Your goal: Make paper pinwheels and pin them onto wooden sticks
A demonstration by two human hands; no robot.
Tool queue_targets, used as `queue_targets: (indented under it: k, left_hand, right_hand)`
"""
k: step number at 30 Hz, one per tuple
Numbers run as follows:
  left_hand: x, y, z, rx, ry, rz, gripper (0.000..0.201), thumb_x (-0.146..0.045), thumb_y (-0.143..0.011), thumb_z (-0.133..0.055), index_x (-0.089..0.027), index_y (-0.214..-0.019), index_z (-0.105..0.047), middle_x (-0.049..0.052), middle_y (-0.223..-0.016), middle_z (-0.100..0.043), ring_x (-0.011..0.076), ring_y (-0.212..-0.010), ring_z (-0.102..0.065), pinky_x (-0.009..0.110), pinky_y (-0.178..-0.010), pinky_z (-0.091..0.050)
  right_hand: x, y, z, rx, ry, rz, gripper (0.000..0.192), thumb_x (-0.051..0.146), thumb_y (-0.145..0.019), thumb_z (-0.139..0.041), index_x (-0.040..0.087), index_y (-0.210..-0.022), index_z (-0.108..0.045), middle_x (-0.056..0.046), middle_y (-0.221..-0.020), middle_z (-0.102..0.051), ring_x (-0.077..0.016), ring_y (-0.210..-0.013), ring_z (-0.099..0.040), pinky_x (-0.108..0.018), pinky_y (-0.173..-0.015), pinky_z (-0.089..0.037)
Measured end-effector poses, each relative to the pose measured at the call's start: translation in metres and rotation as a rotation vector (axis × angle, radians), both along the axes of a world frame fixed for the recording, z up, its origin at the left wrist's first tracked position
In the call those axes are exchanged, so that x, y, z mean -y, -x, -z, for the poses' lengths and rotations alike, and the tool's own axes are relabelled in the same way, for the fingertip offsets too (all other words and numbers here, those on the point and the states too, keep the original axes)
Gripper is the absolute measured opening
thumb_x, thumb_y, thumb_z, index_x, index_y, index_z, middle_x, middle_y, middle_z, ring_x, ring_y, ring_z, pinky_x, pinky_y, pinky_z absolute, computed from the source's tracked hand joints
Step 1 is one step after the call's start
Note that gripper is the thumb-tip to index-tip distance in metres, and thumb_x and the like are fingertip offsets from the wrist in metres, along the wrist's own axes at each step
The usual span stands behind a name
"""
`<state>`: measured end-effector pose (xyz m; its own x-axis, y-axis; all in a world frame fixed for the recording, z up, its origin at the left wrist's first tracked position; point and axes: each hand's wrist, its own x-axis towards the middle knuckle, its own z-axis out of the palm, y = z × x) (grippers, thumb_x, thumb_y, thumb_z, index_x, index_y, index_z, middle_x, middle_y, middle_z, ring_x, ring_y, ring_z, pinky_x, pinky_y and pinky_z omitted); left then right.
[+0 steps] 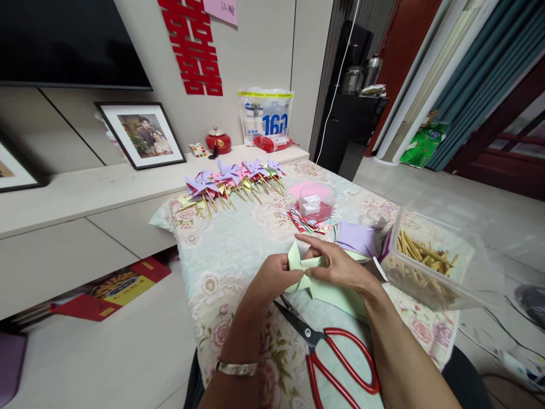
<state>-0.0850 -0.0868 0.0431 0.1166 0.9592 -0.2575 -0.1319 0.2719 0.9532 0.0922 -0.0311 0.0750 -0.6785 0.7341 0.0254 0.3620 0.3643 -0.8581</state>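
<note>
Both hands meet over the middle of the table, a little toward its near edge, working a piece of pale green paper (304,267) that is already folded into points. The left hand (275,276) pinches the paper from the left side, fingers curled around one folded corner, while the right hand (338,266) lies over the centre with its fingers pressing the flaps down toward the middle; both are closed on the paper, not on anything else. It looks like the folding stage of a pinwheel, with the tips being gathered to the centre, though the hands hide the exact fold and I cannot tell how many tips are in. To my eye the next move calls for keeping that centre pinched so the flaps do not spring back, and a free hand for one of the wooden sticks (421,253) in the clear plastic box (468,284) at the right edge. Red-handled scissors (336,355) lie open at the near edge, just below the hands, untouched. A purple sheet (357,237) rests just beyond the right hand, a small round tub (317,203) stands further back on coloured paper, and a row of finished pinwheels (234,179) lines the far edge.
</note>
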Motion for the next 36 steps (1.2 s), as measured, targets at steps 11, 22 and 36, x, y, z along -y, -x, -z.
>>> queue_targets:
  k: [11,22,36]
  left_hand:
    - [0.001,0.002,-0.003,0.149,-0.004,-0.036,0.030,-0.023,-0.061,-0.079,-0.011,-0.088,-0.074,0.005,-0.074,-0.072,0.0157,-0.063,-0.063,0.024,-0.062,-0.045]
    - [0.004,0.000,-0.013,0.427,-0.069,-0.226,0.041,-0.043,-0.067,-0.084,-0.014,-0.093,-0.071,0.005,-0.081,-0.071,0.0152,-0.069,-0.062,0.023,-0.058,-0.046]
    - [-0.002,-0.018,-0.011,0.395,-0.111,-0.419,0.038,-0.028,-0.060,-0.087,-0.011,-0.092,-0.076,0.006,-0.075,-0.077,0.0198,-0.067,-0.070,0.029,-0.068,-0.052]
  right_hand:
    - [0.001,0.002,0.002,-0.119,0.128,0.072,0.078,0.010,-0.070,-0.065,0.023,-0.146,-0.049,0.003,-0.081,-0.059,-0.0137,-0.069,-0.054,-0.024,-0.061,-0.040]
    - [-0.001,0.024,0.013,-0.593,0.323,0.377,0.079,0.020,-0.064,-0.078,0.016,-0.138,-0.052,-0.001,-0.083,-0.069,-0.0170,-0.070,-0.063,-0.027,-0.062,-0.048]
    - [0.004,0.038,0.024,-0.694,0.341,0.438,0.072,0.021,-0.063,-0.080,0.019,-0.132,-0.057,-0.002,-0.087,-0.070,-0.0171,-0.068,-0.065,-0.025,-0.057,-0.050]
